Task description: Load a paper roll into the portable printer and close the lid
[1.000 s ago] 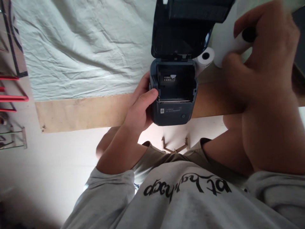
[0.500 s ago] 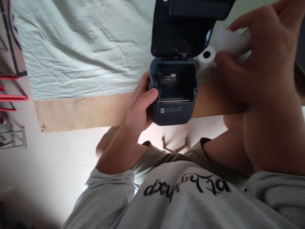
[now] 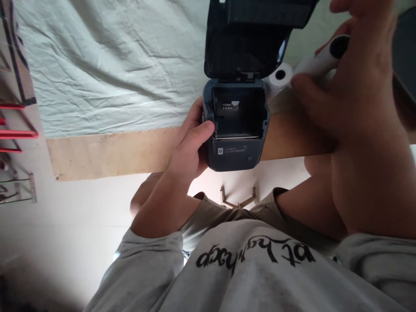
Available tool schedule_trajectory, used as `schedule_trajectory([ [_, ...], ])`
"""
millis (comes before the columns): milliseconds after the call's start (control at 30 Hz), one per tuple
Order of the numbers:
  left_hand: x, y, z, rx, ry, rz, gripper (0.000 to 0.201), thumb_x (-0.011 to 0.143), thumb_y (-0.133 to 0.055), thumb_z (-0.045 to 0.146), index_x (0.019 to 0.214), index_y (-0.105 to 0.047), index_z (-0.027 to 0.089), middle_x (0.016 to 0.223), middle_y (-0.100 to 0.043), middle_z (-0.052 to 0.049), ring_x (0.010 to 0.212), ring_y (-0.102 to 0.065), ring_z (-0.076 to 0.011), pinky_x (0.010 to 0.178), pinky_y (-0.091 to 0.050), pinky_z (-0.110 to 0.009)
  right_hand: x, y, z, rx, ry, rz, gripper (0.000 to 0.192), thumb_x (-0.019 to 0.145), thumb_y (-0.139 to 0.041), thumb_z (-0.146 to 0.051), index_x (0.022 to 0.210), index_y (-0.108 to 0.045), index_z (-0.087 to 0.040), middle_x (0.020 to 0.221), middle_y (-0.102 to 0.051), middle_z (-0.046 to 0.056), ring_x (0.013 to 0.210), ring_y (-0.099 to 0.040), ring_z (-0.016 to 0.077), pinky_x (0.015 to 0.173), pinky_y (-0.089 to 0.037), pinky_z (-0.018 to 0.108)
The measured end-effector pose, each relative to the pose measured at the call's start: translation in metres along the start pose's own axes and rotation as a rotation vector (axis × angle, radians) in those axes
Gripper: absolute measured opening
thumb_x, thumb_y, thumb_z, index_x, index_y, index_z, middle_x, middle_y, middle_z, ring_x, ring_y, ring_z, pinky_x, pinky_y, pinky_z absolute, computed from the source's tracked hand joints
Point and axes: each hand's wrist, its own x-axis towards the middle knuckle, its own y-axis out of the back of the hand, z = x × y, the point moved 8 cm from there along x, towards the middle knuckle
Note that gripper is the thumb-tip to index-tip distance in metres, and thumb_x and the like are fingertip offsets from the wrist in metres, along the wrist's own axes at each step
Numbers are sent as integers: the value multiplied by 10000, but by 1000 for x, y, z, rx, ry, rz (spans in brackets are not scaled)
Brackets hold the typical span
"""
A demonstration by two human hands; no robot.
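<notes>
My left hand [image 3: 191, 145] grips the left side of a dark blue portable label printer [image 3: 234, 154], thumb on its upper edge. The printer's black lid [image 3: 247, 47] is swung up, and its paper bay [image 3: 242, 115] shows no roll, only a small printed sticker. My right hand [image 3: 354, 82] is closed around a white paper roll [image 3: 320, 58], whose dark core end faces up and to the right. A second white paper roll [image 3: 275, 83] with a dark core stands between the printer and my right hand, partly hidden by the printer.
A pale green cloth [image 3: 123, 65] covers the table, and its bare wooden front edge [image 3: 110, 154] runs along my side. At the right lies a dark flat object [image 3: 404, 52]. Red bars [image 3: 19, 133] show at the far left, beyond the table.
My right hand has turned the paper roll, so its dark core end now shows; before, the roll was blurred and paler. The left hand and printer have barely shifted.
</notes>
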Motion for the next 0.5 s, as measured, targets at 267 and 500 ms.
schedule_trajectory([
  [267,0,0,1,12,-16,-3,279,791,-478,284,1056,-472,199,898,-556,-12,1038,-543,-200,841,-509,-304,-2,4,8,58,-10,36,662,681,-414,-163,1295,-187,-268,1042,-480,-21,832,-470,25,711,-351,183],
  [500,0,2,0,50,8,19,280,774,-506,327,1026,-481,209,898,-550,-15,1038,-537,-213,805,-508,-299,-1,4,15,-106,-110,51,417,729,-435,-313,1124,-480,-186,1151,-352,89,1161,-351,127,1007,-337,218],
])
